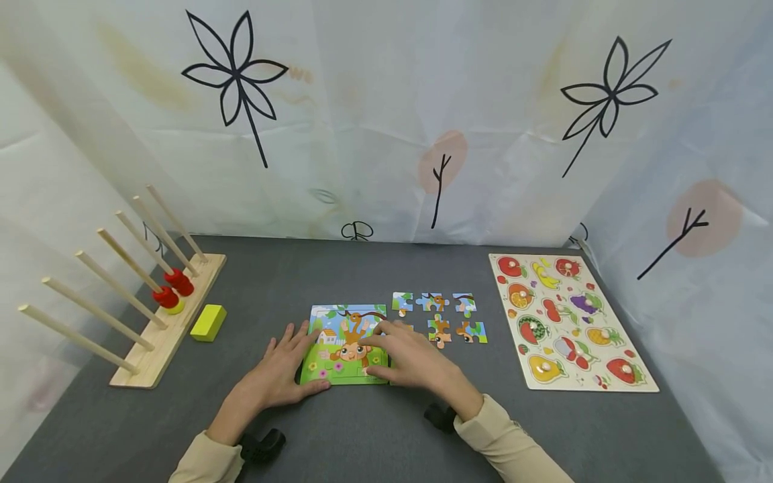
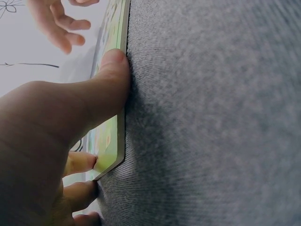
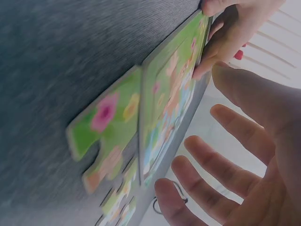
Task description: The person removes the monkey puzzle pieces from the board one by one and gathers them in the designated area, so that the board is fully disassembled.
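Observation:
The jigsaw puzzle board [image 1: 314, 376], with a monkey picture on green and blue, lies flat in the middle of the table. My left hand [image 1: 272, 376] holds its near left corner, the thumb [image 2: 113, 70] against the near edge and the fingers along the left edge. Over the board's right part hovers my right hand [image 1: 417, 355], its fingers spread and slightly bent with nothing between them. Beside the board's right edge lies a loose green puzzle piece [image 3: 115, 106] with a pink flower; my right hand hides most of it in the head view.
Several loose puzzle pieces [image 1: 439, 329] lie in two rows right of the board. A wooden peg stand [image 1: 175, 332] with red and yellow rings stands at left, a yellow block [image 1: 208, 323] beside it. At right lies a fruit board [image 1: 519, 362]. Fabric walls surround the table.

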`<state>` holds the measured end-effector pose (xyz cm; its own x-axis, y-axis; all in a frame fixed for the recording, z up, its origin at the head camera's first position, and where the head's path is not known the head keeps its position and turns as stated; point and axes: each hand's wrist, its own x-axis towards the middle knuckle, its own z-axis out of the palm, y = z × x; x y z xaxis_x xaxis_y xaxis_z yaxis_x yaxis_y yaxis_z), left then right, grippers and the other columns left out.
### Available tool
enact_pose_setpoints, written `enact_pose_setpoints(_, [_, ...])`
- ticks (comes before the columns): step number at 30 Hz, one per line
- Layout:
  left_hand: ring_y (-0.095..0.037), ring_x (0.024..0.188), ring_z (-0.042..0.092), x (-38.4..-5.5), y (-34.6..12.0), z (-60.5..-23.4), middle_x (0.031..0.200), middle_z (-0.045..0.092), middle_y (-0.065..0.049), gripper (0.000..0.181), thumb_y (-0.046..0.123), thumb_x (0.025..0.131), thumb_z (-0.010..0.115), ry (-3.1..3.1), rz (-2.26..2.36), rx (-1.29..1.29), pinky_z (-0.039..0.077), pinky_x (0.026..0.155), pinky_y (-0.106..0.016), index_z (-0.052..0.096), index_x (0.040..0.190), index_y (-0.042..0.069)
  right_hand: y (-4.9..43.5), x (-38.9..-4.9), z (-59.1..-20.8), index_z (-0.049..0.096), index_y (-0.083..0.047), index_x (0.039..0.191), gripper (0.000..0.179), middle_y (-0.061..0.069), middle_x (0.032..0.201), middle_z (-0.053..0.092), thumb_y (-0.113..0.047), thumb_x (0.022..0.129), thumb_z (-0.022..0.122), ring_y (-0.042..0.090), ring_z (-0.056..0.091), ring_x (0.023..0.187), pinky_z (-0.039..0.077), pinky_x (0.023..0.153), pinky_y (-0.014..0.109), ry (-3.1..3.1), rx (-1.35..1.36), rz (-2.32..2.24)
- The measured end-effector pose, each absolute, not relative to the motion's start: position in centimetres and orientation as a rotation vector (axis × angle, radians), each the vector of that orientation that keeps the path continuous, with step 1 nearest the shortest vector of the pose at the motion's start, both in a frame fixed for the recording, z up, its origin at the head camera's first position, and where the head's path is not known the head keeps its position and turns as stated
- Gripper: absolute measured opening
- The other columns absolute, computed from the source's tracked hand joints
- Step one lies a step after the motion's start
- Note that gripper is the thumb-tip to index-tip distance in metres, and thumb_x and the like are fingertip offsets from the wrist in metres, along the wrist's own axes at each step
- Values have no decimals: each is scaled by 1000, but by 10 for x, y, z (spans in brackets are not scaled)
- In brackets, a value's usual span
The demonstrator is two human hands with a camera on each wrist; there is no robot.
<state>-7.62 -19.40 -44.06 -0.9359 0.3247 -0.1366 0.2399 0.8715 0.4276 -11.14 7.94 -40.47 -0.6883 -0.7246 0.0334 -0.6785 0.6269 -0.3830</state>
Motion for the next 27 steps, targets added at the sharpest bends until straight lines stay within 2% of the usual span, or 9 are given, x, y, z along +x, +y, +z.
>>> enact_pose_setpoints(7, [-59,151,22,-76,-194,-441,165,27,-31,99,57,86,76,2835,619,424,22,113,-80,36,158,3,67,-112,-404,68,-17,135,46,3,121,66,-32,93,78,19,60,106,54,84,32,2701,-1216,-557])
enact_pose_setpoints(14, [-58,150,24,-76,-195,-441,164,28,-31,98,57,86,76,2853,613,438,23,112,-81,37,158,2,54,-111,-405,69,-18,134,47,2,121,66,-35,91,79,17,59,101,53,80,27,2702,-1235,-522])
enact_pose_setpoints(18, [-59,150,24,-75,-195,-442,164,28,-31,98,57,86,75,2851,621,441,23,111,-81,37,158,3,45,-112,-410,66,-20,138,51,2,129,64,-38,91,78,17,58,106,53,79,26,2700,-1201,-452])
enact_pose_setpoints(23, [-59,151,23,-75,-195,-444,164,28,-30,99,58,86,75,2843,627,435,23,112,-81,36,158,3,40,-111,-418,66,-26,137,52,0,136,62,-45,90,78,17,57,113,53,85,28,2706,-1202,-311])
enact_pose_setpoints(27, [-58,151,23,-75,-195,-443,164,28,-30,99,58,86,75,2848,621,435,23,112,-81,36,158,3,39,-111,-421,69,-28,133,49,-2,132,62,-46,89,78,15,56,109,51,81,26,2716,-1211,-262])
